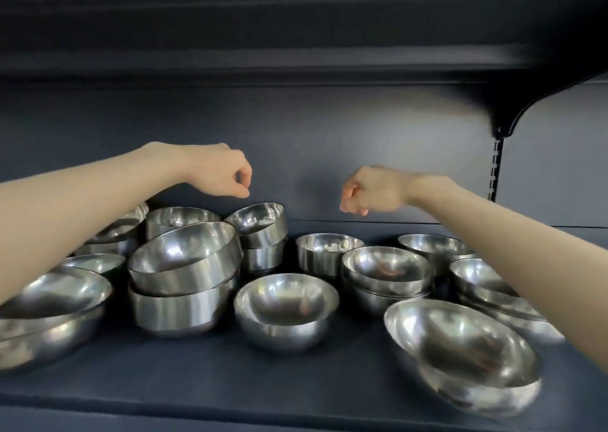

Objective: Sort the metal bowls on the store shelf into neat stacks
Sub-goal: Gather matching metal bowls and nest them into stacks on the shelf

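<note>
Several shiny metal bowls crowd the dark shelf [204,375]. A small tilted bowl [260,221] tops a short stack at the back. In front of it a wide bowl [184,257] leans crookedly on another. A single round bowl [286,310] sits in the middle, and a small straight-walled bowl [325,250] stands behind it. On the right are a nested pair [388,273] and a large tilted bowl [460,349]. My left hand [220,171] hovers just above the small tilted bowl, fingers curled, holding nothing. My right hand [371,190] hangs in a loose fist above the shelf's back, empty.
Large bowls [49,313] stack at the left edge, and more stacked bowls [487,287] lie under my right forearm. An upper shelf [296,63] overhangs close above. A black bracket [513,119] and slotted upright stand at the right. The shelf's front strip holds no bowls.
</note>
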`<state>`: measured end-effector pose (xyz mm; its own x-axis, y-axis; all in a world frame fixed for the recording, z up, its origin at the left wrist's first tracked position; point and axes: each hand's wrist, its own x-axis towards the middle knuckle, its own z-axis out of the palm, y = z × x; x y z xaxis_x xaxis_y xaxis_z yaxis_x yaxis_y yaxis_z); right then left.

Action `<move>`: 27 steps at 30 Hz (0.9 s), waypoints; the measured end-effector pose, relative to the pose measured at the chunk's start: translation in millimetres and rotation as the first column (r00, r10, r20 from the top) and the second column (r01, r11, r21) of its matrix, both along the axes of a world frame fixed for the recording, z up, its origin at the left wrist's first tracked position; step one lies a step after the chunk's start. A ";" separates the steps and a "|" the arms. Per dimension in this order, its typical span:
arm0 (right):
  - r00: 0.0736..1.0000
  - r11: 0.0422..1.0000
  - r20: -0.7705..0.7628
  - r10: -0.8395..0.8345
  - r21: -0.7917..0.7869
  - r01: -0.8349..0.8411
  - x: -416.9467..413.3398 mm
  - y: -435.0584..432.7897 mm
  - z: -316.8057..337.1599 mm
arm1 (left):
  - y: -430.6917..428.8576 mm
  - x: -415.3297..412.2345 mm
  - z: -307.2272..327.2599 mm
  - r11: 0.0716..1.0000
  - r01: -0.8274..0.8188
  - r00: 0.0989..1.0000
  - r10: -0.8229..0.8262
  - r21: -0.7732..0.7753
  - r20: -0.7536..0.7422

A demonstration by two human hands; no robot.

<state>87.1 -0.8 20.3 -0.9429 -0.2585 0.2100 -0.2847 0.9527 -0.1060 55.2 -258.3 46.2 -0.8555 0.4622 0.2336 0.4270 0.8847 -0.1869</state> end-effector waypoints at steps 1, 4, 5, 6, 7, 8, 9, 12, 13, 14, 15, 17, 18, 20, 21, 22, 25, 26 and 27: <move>1.000 1.000 0.012 -0.011 0.009 0.011 -5.8 -11.8 0.5 | -10.9 -7.1 0.3 1.000 0.003 1.000 -0.003 -0.010 0.006; 0.998 0.998 0.044 -0.041 0.054 0.038 -23.0 -43.9 0.6 | -40.5 -30.3 -1.5 1.000 0.003 1.000 -0.002 -0.024 0.023; 0.997 0.997 0.050 -0.053 0.062 0.049 -28.5 -53.6 0.4 | -48.3 -37.9 -2.6 1.000 0.007 0.999 -0.006 -0.026 0.034; 0.996 0.996 0.058 -0.067 0.062 0.063 -33.2 -61.9 0.6 | -54.7 -45.2 -4.0 1.000 0.013 0.999 -0.012 -0.027 0.045; 0.994 0.995 0.069 -0.082 0.059 0.078 -37.8 -69.3 0.6 | -59.1 -51.5 -6.0 0.999 0.022 0.998 -0.020 -0.026 0.056; 0.992 0.994 0.080 -0.096 0.060 0.092 -42.3 -75.9 0.6 | -61.9 -57.3 -8.2 0.999 0.032 0.997 -0.031 -0.025 0.065; 0.990 0.993 0.089 -0.109 0.062 0.103 -46.8 -81.7 0.5 | -63.8 -62.8 -10.1 0.999 0.043 0.996 -0.041 -0.026 0.075; 0.987 0.992 0.098 -0.126 0.042 0.123 -60.5 -93.4 1.0 | -63.1 -74.9 -14.2 0.997 0.059 0.993 -0.055 -0.040 0.109; 0.988 0.992 0.090 -0.123 0.032 0.120 -65.3 -95.8 1.6 | -61.7 -78.4 -15.0 0.997 0.065 0.992 -0.061 -0.040 0.112; 0.990 0.993 0.080 -0.120 0.025 0.118 -69.9 -97.4 2.2 | -60.2 -82.2 -15.5 0.997 0.072 0.992 -0.068 -0.037 0.111; 0.991 0.993 0.072 -0.117 0.023 0.115 -74.8 -98.5 2.3 | -58.2 -85.9 -15.9 0.997 0.079 0.992 -0.075 -0.028 0.106; 0.991 0.993 0.074 -0.113 0.032 0.111 -84.3 -99.9 1.1 | -54.5 -92.6 -17.9 0.996 0.087 0.991 -0.086 -0.001 0.103; 0.991 0.993 0.078 -0.111 0.039 0.109 -88.8 -100.6 0.5 | -52.4 -95.8 -18.9 0.996 0.091 0.990 -0.091 0.007 0.107; 0.989 0.994 0.101 -0.108 0.044 0.104 -96.8 -102.3 -1.3 | -48.5 -102.0 -21.3 0.996 0.093 0.987 -0.093 0.006 0.128; 0.987 0.995 0.125 -0.101 0.037 0.097 -100.3 -103.5 -2.9 | -46.4 -104.8 -22.5 0.996 0.092 0.986 -0.091 -0.001 0.138; 0.984 0.996 0.154 -0.092 0.028 0.089 -103.2 -105.0 -4.1 | -44.5 -108.0 -23.8 0.996 0.090 0.985 -0.088 -0.006 0.145; 0.977 0.998 0.205 -0.064 0.012 0.063 -110.8 -108.8 -5.2 | -40.9 -118.2 -29.3 0.996 0.093 0.980 -0.091 -0.004 0.174; 0.976 0.998 0.207 -0.060 0.009 0.059 -113.0 -109.1 -5.1 | -40.7 -121.4 -31.4 0.995 0.096 0.979 -0.093 -0.010 0.181; 0.977 0.998 0.208 -0.056 0.007 0.056 -114.5 -109.2 -5.1 | -40.4 -124.3 -33.1 0.995 0.101 0.978 -0.096 -0.018 0.185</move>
<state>-27.4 -110.0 15.2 -0.9789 -0.2040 0.0076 -0.2026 0.9667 -0.1564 -69.0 -298.7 13.1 -0.8325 0.5504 0.0629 0.5412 0.8323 -0.1203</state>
